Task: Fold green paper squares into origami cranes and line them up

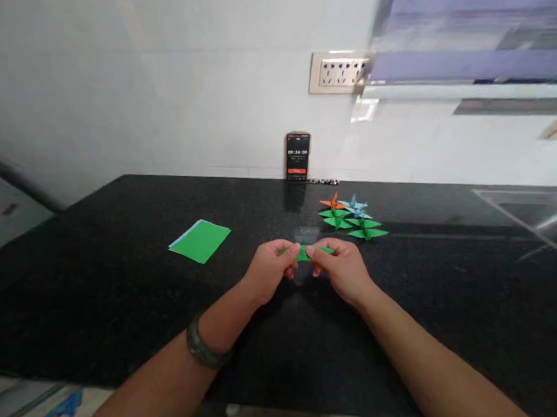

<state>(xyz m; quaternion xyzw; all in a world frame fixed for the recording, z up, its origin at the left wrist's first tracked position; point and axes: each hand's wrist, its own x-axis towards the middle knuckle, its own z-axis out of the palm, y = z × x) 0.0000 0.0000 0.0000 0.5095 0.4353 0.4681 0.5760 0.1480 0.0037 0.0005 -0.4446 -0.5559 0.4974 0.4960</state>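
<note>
A folded piece of green paper [302,253] is held between my two hands, above the black countertop. My left hand [271,267] pinches its left end between thumb and fingers. On the other end, my right hand [343,268] has its thumb pressed on top and its fingers curled beneath. Just beyond my right hand sit several folded paper cranes: an orange one [333,203], light blue ones [354,206] and green ones [366,229]. A stack of square paper [202,240], green on top with light blue showing at its edge, lies to the left of my hands.
A phone [297,156] showing a timer leans upright against the white wall, with a beaded strap [324,181] beside it. Wall sockets [339,73] are above. At the right is a sink edge [521,218]. The black countertop [91,298] ends close to my forearms.
</note>
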